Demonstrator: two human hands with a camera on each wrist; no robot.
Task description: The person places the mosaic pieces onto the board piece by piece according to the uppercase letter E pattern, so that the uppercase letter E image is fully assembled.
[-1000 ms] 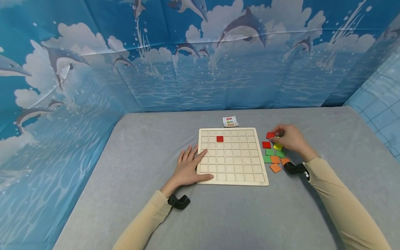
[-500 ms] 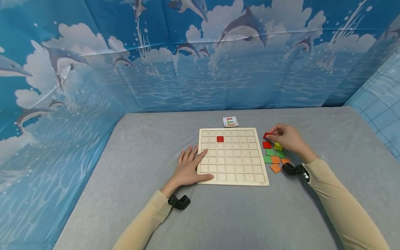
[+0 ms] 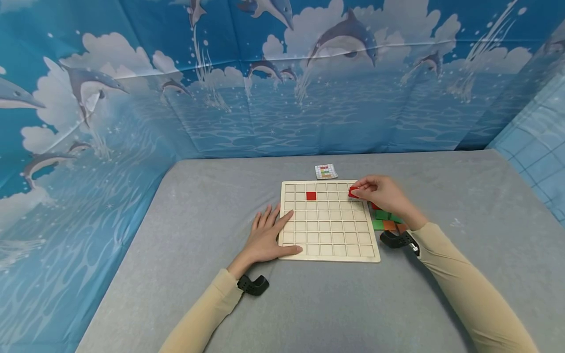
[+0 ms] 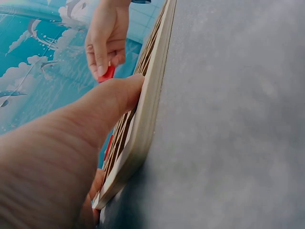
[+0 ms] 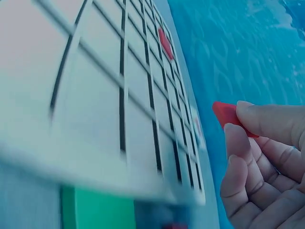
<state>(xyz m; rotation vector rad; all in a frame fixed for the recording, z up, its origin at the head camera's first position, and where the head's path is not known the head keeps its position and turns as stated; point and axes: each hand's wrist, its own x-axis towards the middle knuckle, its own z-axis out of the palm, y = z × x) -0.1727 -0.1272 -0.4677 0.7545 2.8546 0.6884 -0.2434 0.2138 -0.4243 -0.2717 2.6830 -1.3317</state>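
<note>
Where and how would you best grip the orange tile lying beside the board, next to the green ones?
Judging by its flat, thin square shape, pinch the orange tile by two opposite edges from above. Come from the far right side: the wooden board and green tile crowd its left.

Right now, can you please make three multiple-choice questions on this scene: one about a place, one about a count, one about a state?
1. Where does the left hand rest?
A. on the board's left edge
B. on the card
C. on the loose tiles

2. How many tiles lie in the board?
A. none
B. one
C. three

3. What is the right hand doing?
A. lying flat on the table
B. pinching a red tile
C. holding the card

Answers:
1. A: its fingers and thumb lie on the board's left edge, flat.
2. B: only the placed tile, red, sits in a cell.
3. B: its fingertips hold the red tile over the board's far right corner; the card lies untouched beyond the board.
</note>
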